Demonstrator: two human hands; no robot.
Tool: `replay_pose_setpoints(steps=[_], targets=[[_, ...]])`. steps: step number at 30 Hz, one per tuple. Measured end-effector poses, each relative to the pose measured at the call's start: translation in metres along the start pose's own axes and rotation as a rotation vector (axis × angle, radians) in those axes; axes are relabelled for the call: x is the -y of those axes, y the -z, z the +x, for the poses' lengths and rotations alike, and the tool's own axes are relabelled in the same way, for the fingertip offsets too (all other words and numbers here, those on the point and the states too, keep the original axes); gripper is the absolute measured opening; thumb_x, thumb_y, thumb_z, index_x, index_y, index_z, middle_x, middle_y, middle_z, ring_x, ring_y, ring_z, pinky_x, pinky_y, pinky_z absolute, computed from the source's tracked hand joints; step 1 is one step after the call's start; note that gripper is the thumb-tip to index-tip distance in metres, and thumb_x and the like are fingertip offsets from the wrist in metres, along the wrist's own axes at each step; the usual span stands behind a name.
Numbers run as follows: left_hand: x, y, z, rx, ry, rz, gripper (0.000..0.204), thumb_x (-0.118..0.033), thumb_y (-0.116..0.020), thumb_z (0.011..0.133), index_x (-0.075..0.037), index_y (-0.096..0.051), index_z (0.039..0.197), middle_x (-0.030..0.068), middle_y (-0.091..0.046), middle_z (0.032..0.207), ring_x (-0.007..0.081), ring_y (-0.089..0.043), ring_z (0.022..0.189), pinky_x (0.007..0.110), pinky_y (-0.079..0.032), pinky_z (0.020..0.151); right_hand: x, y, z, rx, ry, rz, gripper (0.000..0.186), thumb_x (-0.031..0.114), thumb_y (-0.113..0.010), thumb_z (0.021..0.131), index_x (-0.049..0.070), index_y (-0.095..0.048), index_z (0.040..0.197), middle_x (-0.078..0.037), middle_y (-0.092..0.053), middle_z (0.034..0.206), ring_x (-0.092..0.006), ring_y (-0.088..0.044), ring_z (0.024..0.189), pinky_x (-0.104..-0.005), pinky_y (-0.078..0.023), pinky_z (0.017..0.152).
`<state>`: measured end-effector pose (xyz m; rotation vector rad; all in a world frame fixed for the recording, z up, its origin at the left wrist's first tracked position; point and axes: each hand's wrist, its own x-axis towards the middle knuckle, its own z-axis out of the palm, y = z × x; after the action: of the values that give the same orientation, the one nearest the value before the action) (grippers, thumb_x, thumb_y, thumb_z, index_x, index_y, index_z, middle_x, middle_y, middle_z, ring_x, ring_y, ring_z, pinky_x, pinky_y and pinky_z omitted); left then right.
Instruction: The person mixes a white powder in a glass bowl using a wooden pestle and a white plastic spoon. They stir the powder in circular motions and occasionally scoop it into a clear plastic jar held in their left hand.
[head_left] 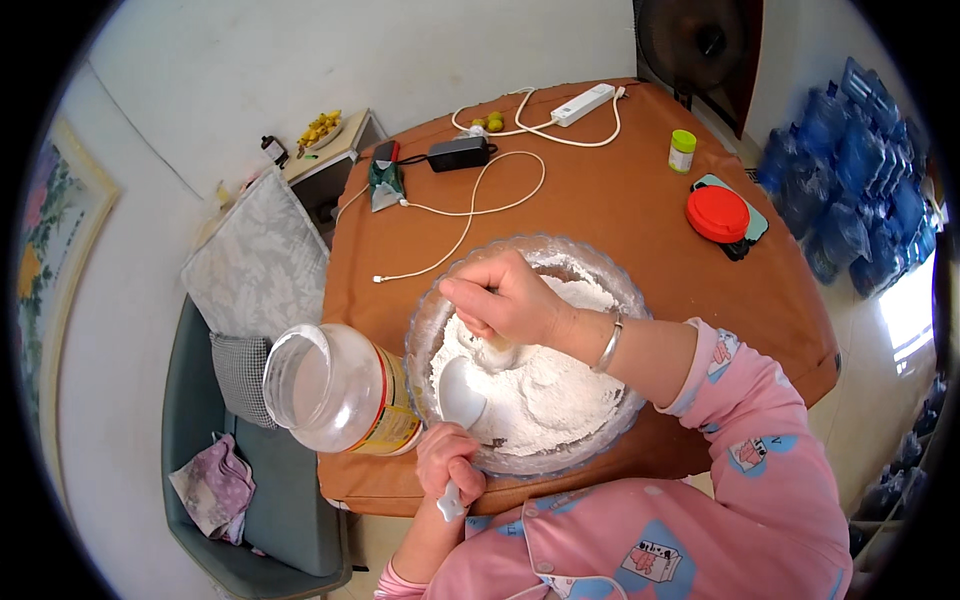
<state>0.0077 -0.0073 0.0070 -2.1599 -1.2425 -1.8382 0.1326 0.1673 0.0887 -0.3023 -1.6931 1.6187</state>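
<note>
A large clear glass bowl (425, 335) with a scalloped rim stands at the table's near edge, holding a heap of white powder (560, 395) like flour. My left hand (450, 462) is closed round the handle of a white spoon (462, 392), whose head lies over the powder at the bowl's left side. Above the middle of the bowl, my right hand (515, 300) is curled with its fingers pointing down. A pale shape shows under those fingers; I cannot make out what it is. Left of the bowl is a wide-mouthed clear jar (340, 385) with a yellow and red label, dusted white inside.
On the brown-covered table (620, 210) lie a white power strip (583, 105), cables, a black box (459, 153), a green pouch (386, 188) and small green fruits (494, 122). A green-lidded jar (682, 151) and a red round lid (718, 213) sit at the right. A teal sofa (290, 500) stands left.
</note>
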Motion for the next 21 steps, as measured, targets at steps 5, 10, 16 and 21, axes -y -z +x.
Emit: replay_pose_setpoints(steps=[5, 10, 16, 21], targets=[[-0.004, 0.002, -0.001, -0.002, 0.021, 0.034, 0.022, -0.016, -0.041, 0.098, -0.002, -0.051, 0.084, 0.0093, -0.052, 0.06, 0.0229, -0.05, 0.05, 0.034, -0.041, 0.05, 0.006, -0.011, -0.006, 0.214, -0.028, 0.04, 0.046, 0.021, -0.057, 0.094, 0.003, -0.047, 0.053, 0.001, -0.046, 0.048, -0.0048, -0.042, 0.046, -0.0247, -0.034, 0.043], [-0.002, -0.001, -0.001, 0.0, -0.005, 0.01, 0.023, -0.017, -0.041, 0.099, -0.002, -0.051, 0.085, 0.0098, -0.053, 0.061, 0.0228, -0.05, 0.051, 0.034, -0.041, 0.05, -0.007, -0.009, -0.002, 0.256, 0.236, -0.24, 0.045, 0.018, -0.055, 0.096, 0.004, -0.046, 0.055, 0.002, -0.046, 0.05, -0.0052, -0.043, 0.048, -0.0238, -0.035, 0.045], [-0.004, 0.0, 0.001, -0.009, -0.003, 0.031, 0.03, -0.018, -0.038, 0.1, 0.0, -0.05, 0.08, 0.0109, -0.052, 0.064, 0.0178, -0.043, 0.051, 0.03, -0.036, 0.049, -0.014, 0.009, 0.02, -0.191, -0.073, -0.048, 0.045, 0.025, -0.055, 0.094, 0.003, -0.049, 0.055, 0.0, -0.05, 0.05, -0.0064, -0.047, 0.044, -0.0266, -0.039, 0.044], [-0.001, 0.002, 0.0, 0.015, 0.012, 0.026, 0.028, -0.015, -0.037, 0.099, -0.001, -0.05, 0.079, 0.011, -0.052, 0.063, 0.0177, -0.043, 0.05, 0.03, -0.035, 0.048, -0.013, 0.024, 0.021, -0.276, -0.012, -0.032, 0.045, 0.024, -0.053, 0.096, 0.004, -0.049, 0.056, 0.0, -0.05, 0.05, -0.0073, -0.049, 0.044, -0.0247, -0.039, 0.043]])
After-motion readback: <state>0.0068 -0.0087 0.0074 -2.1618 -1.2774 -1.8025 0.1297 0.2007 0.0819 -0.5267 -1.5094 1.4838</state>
